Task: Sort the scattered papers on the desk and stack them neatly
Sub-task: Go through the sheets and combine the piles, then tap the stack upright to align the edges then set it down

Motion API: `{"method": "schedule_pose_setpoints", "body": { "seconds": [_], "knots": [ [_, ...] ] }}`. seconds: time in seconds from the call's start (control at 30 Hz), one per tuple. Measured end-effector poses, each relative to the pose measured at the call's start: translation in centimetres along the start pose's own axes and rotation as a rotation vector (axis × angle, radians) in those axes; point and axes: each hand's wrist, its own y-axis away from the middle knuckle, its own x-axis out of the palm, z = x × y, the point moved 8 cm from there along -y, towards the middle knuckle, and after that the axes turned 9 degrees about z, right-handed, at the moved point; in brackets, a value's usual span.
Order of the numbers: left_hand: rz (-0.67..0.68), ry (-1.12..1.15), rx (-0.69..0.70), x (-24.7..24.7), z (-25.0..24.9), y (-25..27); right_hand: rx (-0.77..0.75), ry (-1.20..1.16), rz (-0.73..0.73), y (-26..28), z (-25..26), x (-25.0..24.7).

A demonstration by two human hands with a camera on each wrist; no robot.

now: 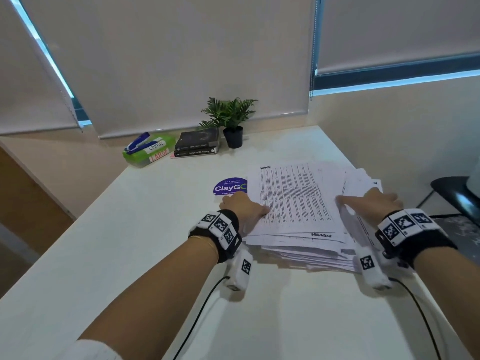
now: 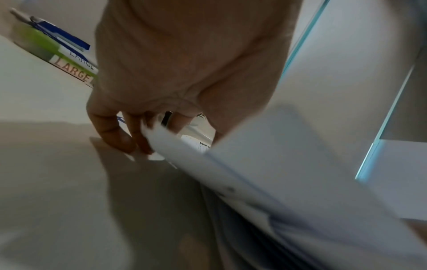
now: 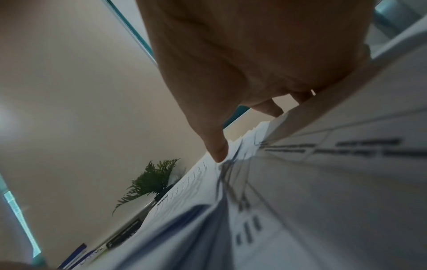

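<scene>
White desk first, broad and pale, carrying everything. On its right half, toward the near edge, a thick pile of printed papers, gathered but ragged: sheets fanned out at the right and the near edges stepped, not flush. Squaring-up step in hand, by the look of it, with the gathering largely done. Left hand at the pile's left edge, thumb on the top sheet and fingers curled down round the side of the pile, tips on the desk in the left wrist view. Right hand flat on the fanned sheets at the right, fingers relaxed and spread, pressing, not gripping. Next move likely an inward push from both sides, then a tap of the edges to align; loose top sheets liable to slide. Behind, well apart: green box, two dark books, potted plant, round purple sticker partly under the pile.
</scene>
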Motion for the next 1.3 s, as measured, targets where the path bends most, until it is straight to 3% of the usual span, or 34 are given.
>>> {"method": "schedule_pose_setpoints", "body": {
  "seconds": [0.13,0.3,0.43,0.7,1.1,1.17,1.3],
  "knots": [
    [0.033,0.227,0.059,-0.2,0.7,-0.4,-0.014,0.039,-0.012,0.8,1.3,0.8],
    [0.028,0.257,0.117,-0.7,1.8,0.1,-0.16,-0.038,0.034,2.3,4.9,3.0],
    [0.019,0.184,0.071,-2.2,3.8,0.7,-0.282,-0.178,0.132,3.9,8.7,6.0],
    [0.007,0.172,-0.084,-6.6,9.2,2.8,-0.287,-0.402,0.314,5.9,12.0,8.6],
    [0.026,0.418,-0.174,-6.6,13.5,4.7,-0.316,-0.262,0.424,11.1,15.3,12.8],
    [0.027,0.438,-0.171,-6.4,14.4,4.5,-0.344,-0.261,0.38,12.2,16.1,13.7],
    [0.006,0.443,-0.126,-7.1,14.2,5.1,-0.373,0.005,0.218,13.1,17.4,14.8]
  ]
}}
